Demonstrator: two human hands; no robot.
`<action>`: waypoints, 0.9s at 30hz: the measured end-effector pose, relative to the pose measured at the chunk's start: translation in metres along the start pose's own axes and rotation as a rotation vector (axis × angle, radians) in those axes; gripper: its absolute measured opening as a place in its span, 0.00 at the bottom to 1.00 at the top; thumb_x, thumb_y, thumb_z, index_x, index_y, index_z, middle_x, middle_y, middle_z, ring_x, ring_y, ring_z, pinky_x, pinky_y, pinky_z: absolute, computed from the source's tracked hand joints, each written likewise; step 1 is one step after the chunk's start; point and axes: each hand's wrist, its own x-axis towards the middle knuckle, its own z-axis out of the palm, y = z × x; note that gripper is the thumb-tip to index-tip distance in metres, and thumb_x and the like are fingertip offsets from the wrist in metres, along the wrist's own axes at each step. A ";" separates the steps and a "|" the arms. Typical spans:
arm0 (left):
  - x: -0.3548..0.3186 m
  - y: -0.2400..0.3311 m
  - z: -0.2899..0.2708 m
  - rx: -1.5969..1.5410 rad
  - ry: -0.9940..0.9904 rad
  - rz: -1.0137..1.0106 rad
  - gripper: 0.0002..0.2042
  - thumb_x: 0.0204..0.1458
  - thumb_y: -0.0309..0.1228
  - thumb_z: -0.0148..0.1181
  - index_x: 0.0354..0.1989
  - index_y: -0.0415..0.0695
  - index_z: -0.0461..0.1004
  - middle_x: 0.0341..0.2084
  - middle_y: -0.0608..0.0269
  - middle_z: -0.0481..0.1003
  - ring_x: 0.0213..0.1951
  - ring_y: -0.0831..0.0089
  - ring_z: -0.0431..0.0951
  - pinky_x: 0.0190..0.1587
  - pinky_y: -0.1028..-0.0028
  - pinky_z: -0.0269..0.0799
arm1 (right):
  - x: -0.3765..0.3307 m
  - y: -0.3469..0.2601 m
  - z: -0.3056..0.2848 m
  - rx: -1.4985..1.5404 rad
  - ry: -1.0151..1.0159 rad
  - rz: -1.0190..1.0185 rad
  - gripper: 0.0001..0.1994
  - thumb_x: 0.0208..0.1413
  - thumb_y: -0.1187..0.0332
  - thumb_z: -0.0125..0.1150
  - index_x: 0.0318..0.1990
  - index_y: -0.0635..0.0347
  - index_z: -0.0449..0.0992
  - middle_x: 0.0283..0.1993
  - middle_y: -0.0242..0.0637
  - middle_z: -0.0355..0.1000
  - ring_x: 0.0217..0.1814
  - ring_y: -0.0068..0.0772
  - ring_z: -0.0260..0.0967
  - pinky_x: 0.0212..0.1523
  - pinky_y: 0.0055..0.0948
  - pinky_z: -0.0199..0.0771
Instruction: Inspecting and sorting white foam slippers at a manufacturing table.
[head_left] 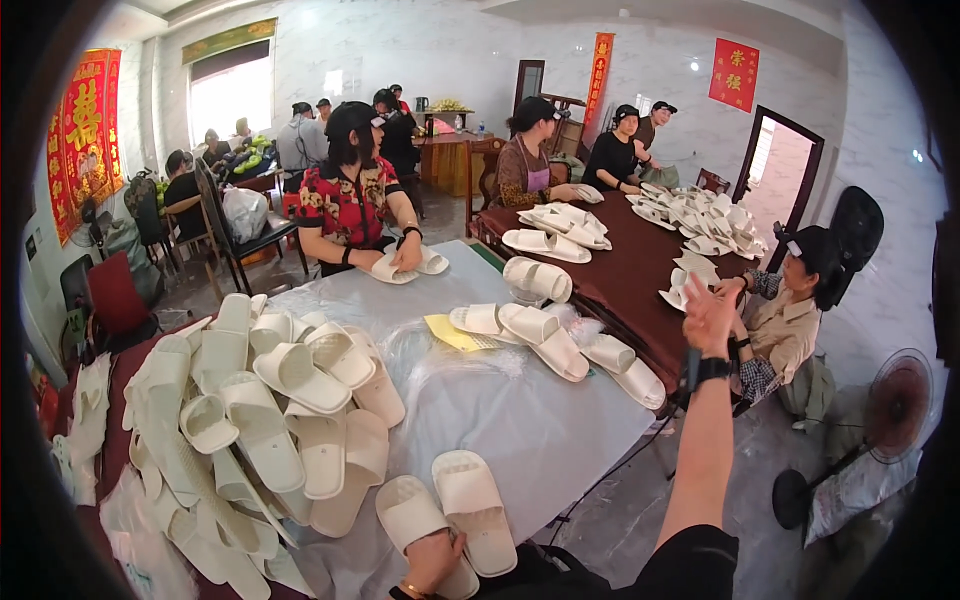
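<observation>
While the right hand is being held up in the air with its fingers spread wide and nothing in it, a white slipper is being pressed by the left hand at the near edge of the table, beside a second slipper.

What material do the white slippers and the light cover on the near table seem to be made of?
Slippers: probably soft moulded foam or rubber, matte cream, with thick one-piece soles and straps. The left hand rests on one.
Table cover: probably thin plastic sheet, pale and slightly glossy, with fine wrinkles.
</observation>
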 end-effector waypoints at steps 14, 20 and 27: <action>0.004 0.008 -0.013 0.003 0.008 0.049 0.20 0.52 0.47 0.58 0.27 0.39 0.77 0.15 0.50 0.74 0.18 0.52 0.76 0.22 0.56 0.71 | -0.085 0.236 -0.072 -0.443 -0.033 0.819 0.34 0.62 0.35 0.35 0.56 0.57 0.66 0.44 0.46 0.75 0.29 0.29 0.74 0.19 0.18 0.65; 0.006 0.012 -0.018 0.007 -0.032 0.022 0.20 0.52 0.48 0.58 0.28 0.39 0.77 0.17 0.50 0.75 0.19 0.52 0.76 0.22 0.57 0.71 | -0.118 0.282 -0.073 -0.506 -0.048 1.002 0.28 0.66 0.42 0.40 0.57 0.58 0.66 0.45 0.46 0.75 0.31 0.29 0.75 0.20 0.19 0.66; 0.005 0.011 -0.017 -0.007 -0.016 0.017 0.20 0.53 0.48 0.57 0.27 0.40 0.77 0.16 0.50 0.75 0.19 0.53 0.77 0.22 0.58 0.72 | -0.127 0.296 -0.082 -0.517 -0.048 0.991 0.21 0.66 0.54 0.47 0.56 0.61 0.66 0.41 0.43 0.77 0.32 0.28 0.76 0.24 0.21 0.72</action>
